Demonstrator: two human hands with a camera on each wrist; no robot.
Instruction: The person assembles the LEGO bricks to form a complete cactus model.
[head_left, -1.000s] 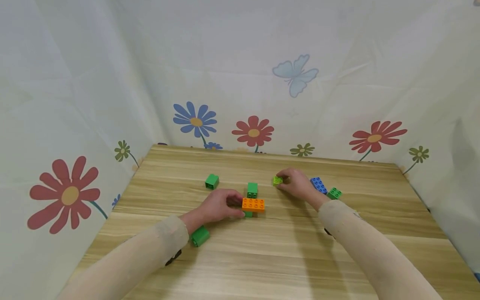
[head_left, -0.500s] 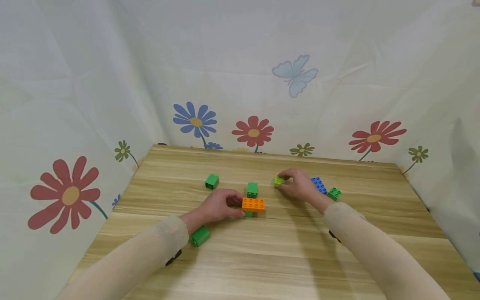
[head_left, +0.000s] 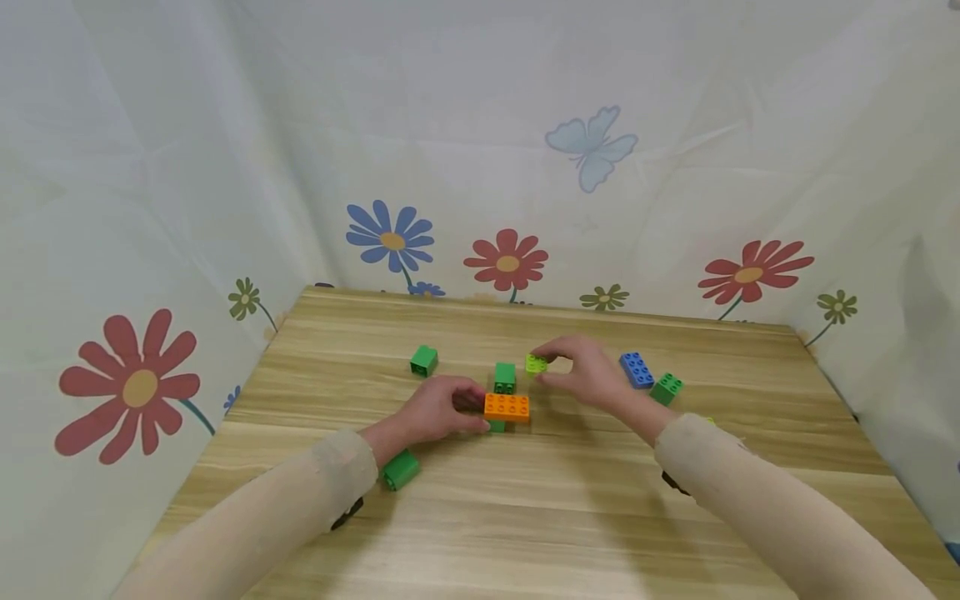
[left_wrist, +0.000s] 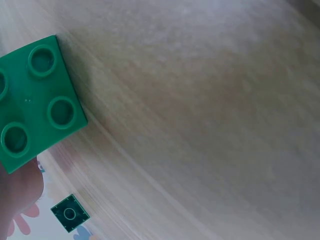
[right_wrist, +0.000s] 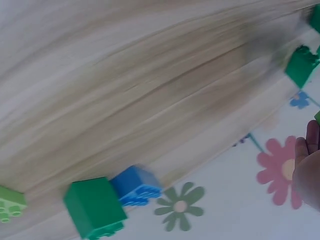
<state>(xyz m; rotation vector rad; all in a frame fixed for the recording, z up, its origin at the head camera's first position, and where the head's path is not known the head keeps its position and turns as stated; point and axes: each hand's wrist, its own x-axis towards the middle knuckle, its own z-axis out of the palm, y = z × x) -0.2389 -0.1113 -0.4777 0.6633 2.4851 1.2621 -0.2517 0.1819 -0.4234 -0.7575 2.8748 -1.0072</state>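
Observation:
My left hand point(head_left: 438, 408) grips the left end of a small stack: an orange eight-stud toy building brick point(head_left: 507, 407) over a green brick point(head_left: 497, 426), which is mostly hidden. Between thumb and fingers my right hand point(head_left: 588, 372) pinches a lime-green brick point(head_left: 536, 364), studs up. Just behind the stack stands another green brick point(head_left: 505, 377), to the left of the lime-green one. A further green brick point(head_left: 401, 471) lies beside my left wrist and looms large in the left wrist view. In the right wrist view, fingers point(right_wrist: 312, 137) show at the right edge.
At the back left of the wooden table point(head_left: 525, 525) lies a green brick point(head_left: 424, 361). Right of my right hand are a blue brick point(head_left: 637, 370) and a green brick point(head_left: 666, 388). Another lime-green brick point(right_wrist: 10, 202) is partly behind my right sleeve. A flowered cloth point(head_left: 465, 142) hangs behind.
My right hand has carried the lime-green brick left, closer to the orange brick and the green one behind it. My left hand and the stack have stayed in place.

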